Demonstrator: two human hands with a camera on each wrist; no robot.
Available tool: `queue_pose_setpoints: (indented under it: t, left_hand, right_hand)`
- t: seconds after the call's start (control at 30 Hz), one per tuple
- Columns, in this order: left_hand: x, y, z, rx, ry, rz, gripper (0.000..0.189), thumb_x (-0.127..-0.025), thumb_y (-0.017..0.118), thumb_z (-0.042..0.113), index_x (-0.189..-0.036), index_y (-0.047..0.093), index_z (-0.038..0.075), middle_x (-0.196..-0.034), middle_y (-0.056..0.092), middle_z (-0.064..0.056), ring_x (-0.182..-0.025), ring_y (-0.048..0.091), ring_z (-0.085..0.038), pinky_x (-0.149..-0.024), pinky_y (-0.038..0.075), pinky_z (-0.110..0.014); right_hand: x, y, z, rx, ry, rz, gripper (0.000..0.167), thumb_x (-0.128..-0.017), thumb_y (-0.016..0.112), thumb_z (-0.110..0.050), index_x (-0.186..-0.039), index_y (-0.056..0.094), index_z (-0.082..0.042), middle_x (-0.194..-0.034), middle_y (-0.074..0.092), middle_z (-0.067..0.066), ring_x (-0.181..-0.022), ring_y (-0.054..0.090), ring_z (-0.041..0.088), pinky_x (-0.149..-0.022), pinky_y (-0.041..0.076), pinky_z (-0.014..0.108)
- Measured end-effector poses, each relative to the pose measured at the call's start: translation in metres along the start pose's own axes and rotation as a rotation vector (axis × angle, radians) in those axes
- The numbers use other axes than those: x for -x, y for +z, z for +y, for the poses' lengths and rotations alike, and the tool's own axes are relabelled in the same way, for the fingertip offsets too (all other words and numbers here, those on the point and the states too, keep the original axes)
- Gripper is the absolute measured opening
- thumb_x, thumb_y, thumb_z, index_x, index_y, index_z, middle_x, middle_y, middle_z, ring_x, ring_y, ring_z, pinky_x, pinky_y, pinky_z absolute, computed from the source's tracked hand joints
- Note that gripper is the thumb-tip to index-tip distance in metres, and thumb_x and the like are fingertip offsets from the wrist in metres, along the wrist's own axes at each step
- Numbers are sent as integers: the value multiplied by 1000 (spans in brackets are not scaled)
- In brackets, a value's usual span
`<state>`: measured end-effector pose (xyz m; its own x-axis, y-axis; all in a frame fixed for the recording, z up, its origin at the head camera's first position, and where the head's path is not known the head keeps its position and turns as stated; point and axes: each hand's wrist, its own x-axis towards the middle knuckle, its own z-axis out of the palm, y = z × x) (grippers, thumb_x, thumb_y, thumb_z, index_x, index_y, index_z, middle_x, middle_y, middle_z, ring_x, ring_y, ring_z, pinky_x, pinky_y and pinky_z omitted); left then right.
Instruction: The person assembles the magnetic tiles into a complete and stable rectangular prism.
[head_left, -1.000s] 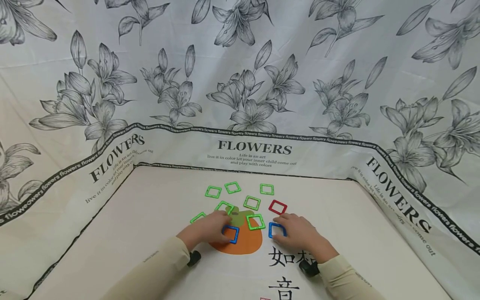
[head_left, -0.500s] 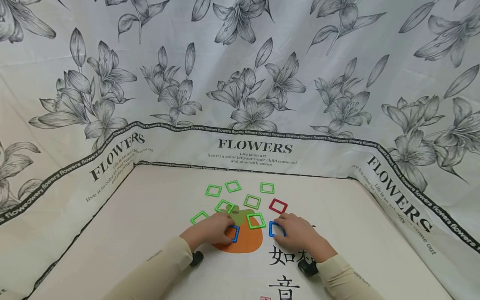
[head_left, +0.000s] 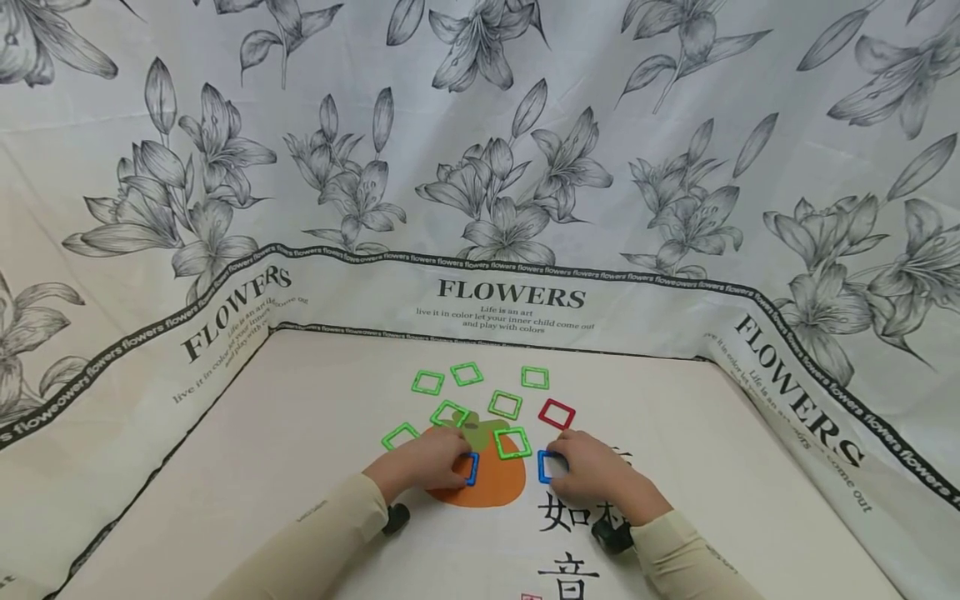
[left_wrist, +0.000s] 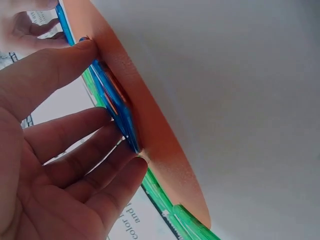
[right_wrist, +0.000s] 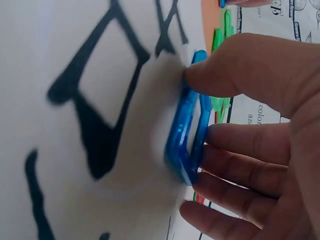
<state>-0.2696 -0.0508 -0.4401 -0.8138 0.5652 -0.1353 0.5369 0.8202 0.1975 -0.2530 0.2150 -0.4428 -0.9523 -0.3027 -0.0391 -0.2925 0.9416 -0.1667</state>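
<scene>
2 blue square frames are in grasp. The left hand (head_left: 422,458) pinches the left blue frame (head_left: 473,468) between thumb and fingers, over the orange fruit print (head_left: 495,487) of the tablecloth (head_left: 262,450). The right hand (head_left: 600,471) grips the right blue frame (head_left: 542,467) likewise, just beside the print. Whether either frame is clear of the cloth cannot be determined.

Also noted: 7 green frames, the nearest green frame (head_left: 498,443) lying between the blue frames and slightly beyond them; 1 red frame (head_left: 572,419) lies just beyond the right blue frame.

Assessment: the narrow rims probably offer little purchase. Recommended practice is light, even pressure on opposite outer edges, with fingertips out of the hollow centres. Each frame should be kept level, and the fingers of the right hand clear of the red frame.
</scene>
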Motion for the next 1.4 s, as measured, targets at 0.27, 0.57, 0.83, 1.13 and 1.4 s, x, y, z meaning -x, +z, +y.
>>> queue_pose_setpoints:
  t: [0.27,0.57,0.83,1.13,1.4]
  left_hand:
    - [-3,2,-1,-9,11,8,36,-84,71,35,-112,69,13,-115,61,-1,-96,53,-11,-90,49,-28]
    - [-4,7,0,-13,26,21,38,-84,71,35,-115,68,13,-107,59,2,-87,50,-9,-81,48,-24]
    - [-3,6,5,-11,43,21,36,-84,71,34,-114,68,14,-105,58,3,-84,49,-8,-80,48,-23]
    - [-5,5,9,-29,57,21,35,-85,71,35,-112,69,14,-100,56,4,-80,48,-8,-76,46,-21]
    - [-7,6,10,-46,57,15,36,-86,70,37,-115,69,15,-102,57,4,-82,49,-8,-82,49,-23]
  right_hand:
    - [1,-4,-8,-79,-4,-43,44,-73,80,-29,-112,70,-9,-109,64,1,-94,54,16,-94,51,41]
    - [0,-5,-14,-125,-105,-66,42,-73,79,-24,-111,71,-6,-104,62,0,-88,53,14,-88,51,40]
    - [-1,-3,-20,-125,-147,-71,42,-75,79,-27,-112,71,-8,-104,63,-1,-89,54,12,-88,51,40]
    - [-4,-2,-24,-115,-213,-54,39,-76,78,-27,-110,72,-8,-100,61,-2,-82,51,11,-78,50,35]
    - [-8,1,-29,-109,-235,-46,39,-79,76,-33,-109,72,-9,-97,59,-4,-79,48,9,-72,47,29]
